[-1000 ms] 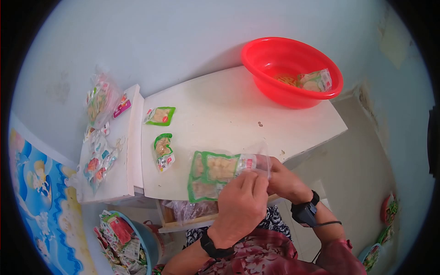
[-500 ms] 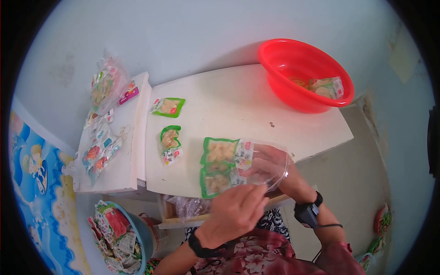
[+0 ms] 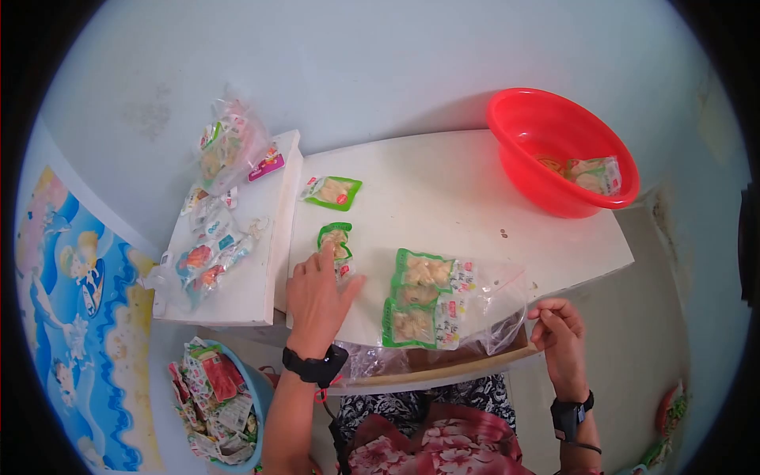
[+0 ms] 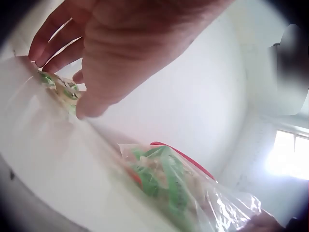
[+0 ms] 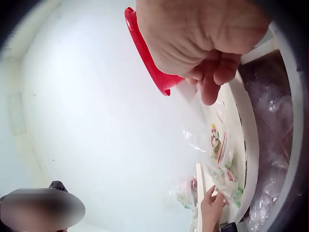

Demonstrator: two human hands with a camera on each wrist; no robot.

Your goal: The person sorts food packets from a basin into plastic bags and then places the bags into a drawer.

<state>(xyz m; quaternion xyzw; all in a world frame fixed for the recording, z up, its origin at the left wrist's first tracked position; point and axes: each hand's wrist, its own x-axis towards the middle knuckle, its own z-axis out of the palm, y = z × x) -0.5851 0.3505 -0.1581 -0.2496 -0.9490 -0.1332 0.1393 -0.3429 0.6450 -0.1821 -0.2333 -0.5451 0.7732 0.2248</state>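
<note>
A clear plastic bag (image 3: 499, 305) with green-edged food packets (image 3: 427, 273) inside extends over the table's front edge. My right hand (image 3: 560, 340) pinches its mouth at the right, fingers curled; in the right wrist view clear film hangs below the fingertips (image 5: 210, 94). To the left, my left hand (image 3: 315, 297) reaches over a small green-edged packet (image 3: 336, 231) lying on the white table. In the left wrist view its fingers stretch to that packet's far end and the thumb lies near the close end, partly hiding the packet (image 4: 65, 89). Another similar packet (image 3: 332, 192) lies farther back.
A red basin (image 3: 546, 190) holding a packet stands at the back right. On the raised side shelf (image 3: 273, 229) lie filled plastic bags (image 3: 229, 154). Beneath the front edge, a pulled-out drawer (image 3: 443, 368) holds clear plastic film. A blue bucket (image 3: 257, 396) of wrappers stands below left.
My left hand has left the clear bag and moved left to the small packet. My right hand has come out of the bag to its right edge. The view has shifted.
</note>
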